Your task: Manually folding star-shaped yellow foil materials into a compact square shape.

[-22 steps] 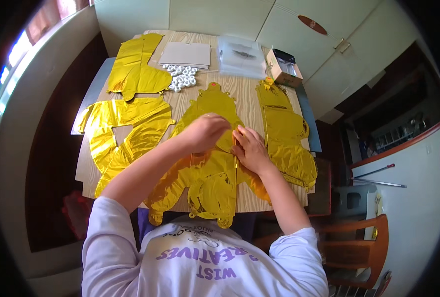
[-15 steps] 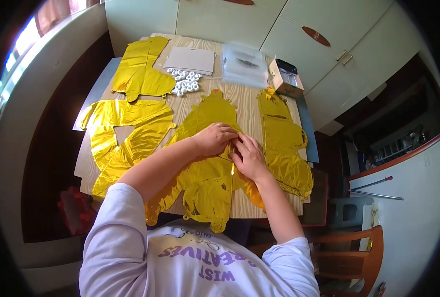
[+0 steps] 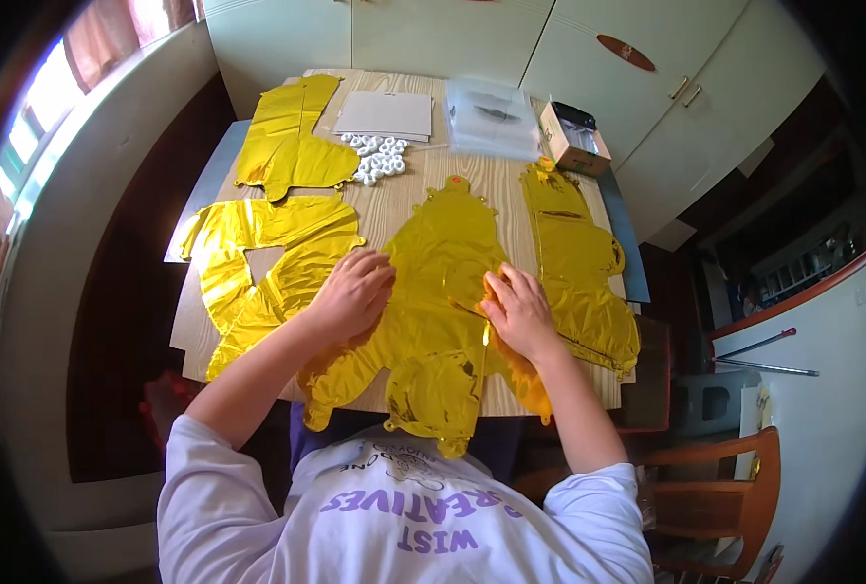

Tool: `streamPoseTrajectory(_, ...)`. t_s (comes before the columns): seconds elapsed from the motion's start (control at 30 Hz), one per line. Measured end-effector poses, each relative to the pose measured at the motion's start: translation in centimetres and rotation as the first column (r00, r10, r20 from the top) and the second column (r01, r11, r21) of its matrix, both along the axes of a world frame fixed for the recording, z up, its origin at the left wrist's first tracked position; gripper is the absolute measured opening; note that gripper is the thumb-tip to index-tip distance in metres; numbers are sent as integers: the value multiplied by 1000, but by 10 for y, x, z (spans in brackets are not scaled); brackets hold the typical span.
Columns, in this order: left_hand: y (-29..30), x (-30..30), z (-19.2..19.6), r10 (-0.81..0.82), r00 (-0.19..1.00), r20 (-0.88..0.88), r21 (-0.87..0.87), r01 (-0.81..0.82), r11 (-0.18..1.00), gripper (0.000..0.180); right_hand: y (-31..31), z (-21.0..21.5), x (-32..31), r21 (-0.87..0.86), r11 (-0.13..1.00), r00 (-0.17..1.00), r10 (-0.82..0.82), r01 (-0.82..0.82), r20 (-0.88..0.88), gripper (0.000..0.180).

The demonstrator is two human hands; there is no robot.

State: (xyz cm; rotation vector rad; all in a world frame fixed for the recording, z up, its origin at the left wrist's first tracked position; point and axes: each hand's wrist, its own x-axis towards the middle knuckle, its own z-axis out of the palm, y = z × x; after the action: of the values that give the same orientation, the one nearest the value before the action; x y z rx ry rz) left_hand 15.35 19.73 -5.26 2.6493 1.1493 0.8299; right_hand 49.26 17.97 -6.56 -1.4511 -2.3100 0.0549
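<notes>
Both hands, left hand and right hand, press open-palmed on a flat gold foil balloon mid-table (likely light, slippery, crinkly); best pinched gently at its edges.

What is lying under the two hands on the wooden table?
Both the left hand and the right hand press flat on a gold foil balloon, which lies on the wooden table. The foil under the palms is covered and cannot be seen.
</notes>
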Motion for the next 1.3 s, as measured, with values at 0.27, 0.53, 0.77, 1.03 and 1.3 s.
streamPoseTrajectory(0.27,-20,-14,-15,1,1000,-21,-36,-2,999,47,4,16,-22,-10,1000,988,-27,29,152,48)
streamPoseTrajectory(0.53,-20,-14,-14,21,999,-32,-61,-23,998,49,16,13,-25,-39,997,988,-56,62,145,46)
streamPoseTrajectory(0.77,-19,-15,-17,25,999,-30,-73,-27,997,49,17,22,-30,-64,995,984,-63,75,168,45)
streamPoseTrajectory(1.03,-19,-15,-16,28,999,-35,-58,-30,998,48,17,14,-28,-55,995,987,-78,86,141,44)
streamPoseTrajectory(1.3,-21,-16,-17,41,998,-44,-53,-43,998,48,13,13,-21,-4,997,981,-73,75,179,45)
